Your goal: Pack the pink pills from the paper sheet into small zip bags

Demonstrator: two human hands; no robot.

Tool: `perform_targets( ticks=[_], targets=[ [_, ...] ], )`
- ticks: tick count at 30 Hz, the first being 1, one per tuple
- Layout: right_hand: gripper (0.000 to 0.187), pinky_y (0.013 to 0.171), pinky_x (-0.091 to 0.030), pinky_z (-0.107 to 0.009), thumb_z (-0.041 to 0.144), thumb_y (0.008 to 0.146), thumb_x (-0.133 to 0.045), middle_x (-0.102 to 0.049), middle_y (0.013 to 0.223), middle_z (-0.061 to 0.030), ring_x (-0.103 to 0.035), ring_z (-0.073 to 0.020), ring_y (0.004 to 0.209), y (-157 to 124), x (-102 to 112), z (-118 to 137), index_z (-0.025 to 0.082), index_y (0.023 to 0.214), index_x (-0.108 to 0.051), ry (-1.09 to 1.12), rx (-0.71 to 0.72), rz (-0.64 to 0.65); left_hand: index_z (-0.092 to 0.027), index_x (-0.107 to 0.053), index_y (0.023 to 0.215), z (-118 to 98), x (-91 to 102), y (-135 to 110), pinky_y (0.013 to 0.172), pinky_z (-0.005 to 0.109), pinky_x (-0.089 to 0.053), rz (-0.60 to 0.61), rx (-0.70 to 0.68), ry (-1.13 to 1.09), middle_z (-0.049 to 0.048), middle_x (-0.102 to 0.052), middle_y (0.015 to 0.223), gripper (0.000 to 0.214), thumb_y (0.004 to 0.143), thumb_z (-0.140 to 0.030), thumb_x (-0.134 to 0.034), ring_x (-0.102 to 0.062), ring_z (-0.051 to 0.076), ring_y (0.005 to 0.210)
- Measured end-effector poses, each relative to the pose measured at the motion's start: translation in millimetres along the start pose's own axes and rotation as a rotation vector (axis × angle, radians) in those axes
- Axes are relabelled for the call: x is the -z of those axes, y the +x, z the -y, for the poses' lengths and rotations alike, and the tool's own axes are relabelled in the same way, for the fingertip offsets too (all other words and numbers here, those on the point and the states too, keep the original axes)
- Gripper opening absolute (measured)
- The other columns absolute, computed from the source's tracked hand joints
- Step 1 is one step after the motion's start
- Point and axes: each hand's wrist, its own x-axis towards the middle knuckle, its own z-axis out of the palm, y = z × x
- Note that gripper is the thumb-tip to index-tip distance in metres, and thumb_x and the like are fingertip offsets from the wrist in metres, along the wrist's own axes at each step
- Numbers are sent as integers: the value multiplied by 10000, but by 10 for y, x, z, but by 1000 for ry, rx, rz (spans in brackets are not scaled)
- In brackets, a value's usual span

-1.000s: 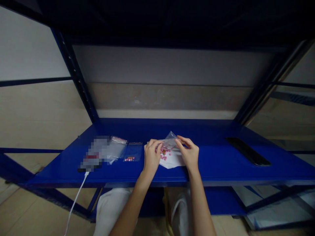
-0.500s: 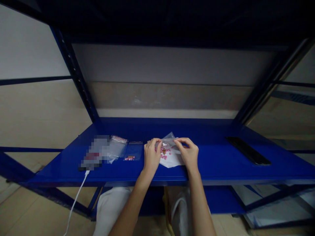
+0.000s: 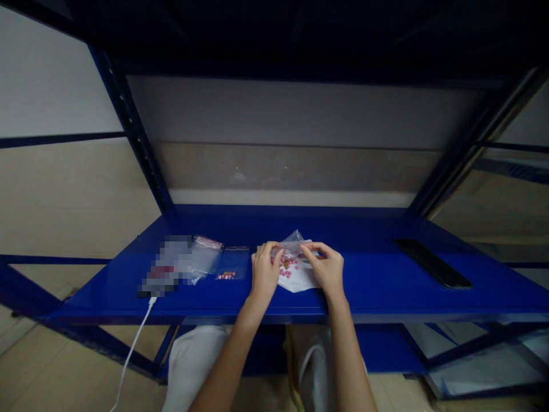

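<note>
Sitting between left hand (image 3: 265,268) and right hand (image 3: 330,266), a clear bag (image 3: 293,246) is pinched by both.

Left hand (image 3: 265,270), right hand (image 3: 329,268) pinching clear bag (image 3: 295,246) over white sheet (image 3: 305,279) bearing pink pieces (image 3: 288,274). Blue worktop (image 3: 369,257): small pouch (image 3: 235,258) left, black slab (image 3: 433,264) right.

The 2 forearms (image 3: 349,355) and each hand (image 3: 265,272) are bare; the loose legwear (image 3: 191,357) is whitish and creased.
</note>
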Motion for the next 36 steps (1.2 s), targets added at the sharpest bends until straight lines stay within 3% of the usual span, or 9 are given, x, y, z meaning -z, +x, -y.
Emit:
perform_targets(
  ticks=[7,10,18,27,36],
  targets=[
    [322,634,-515,-294,395,645,-688,-699,830,-75,-645,-212,738,2,-16,-58,167,872,-684,-6,58,115,-196,-553,855,1,-5,-1,775,322,-395,66,-8,13,31,-634,880,121,829,-141,-449,-570,192,886],
    [274,668,-505,-304,389,668,-666,-705,814,-69,-645,-216,738,-3,-15,-70,167,826,-694,-39,78,163,-201,-557,832,-11,10,2,763,314,-392,54,-13,0,25,-629,853,151,832,-128,-424,-572,187,867],
    [223,567,-471,-266,384,654,-675,-706,695,-48,-636,-203,621,-8,-17,-34,168,704,-699,-128,94,213,-193,-560,824,-10,17,8,762,301,-409,2,-21,-62,31,-625,846,173,835,-123,-402,-575,171,845],
    [234,531,-457,-255,394,652,-667,-693,631,-41,-608,-181,555,-4,-11,-63,165,677,-710,-129,66,110,-204,-569,914,-55,41,8,842,354,-398,-103,-2,-26,46,-595,943,132,814,-211,-483,-529,204,930],
    [327,437,-363,-222,480,600,-687,-605,495,-6,-520,-134,456,2,23,-85,157,549,-672,-200,13,-15,-210,-573,897,-62,33,5,823,336,-404,-108,0,-12,42,-588,936,130,789,-186,-505,-519,198,918]
  ],
)
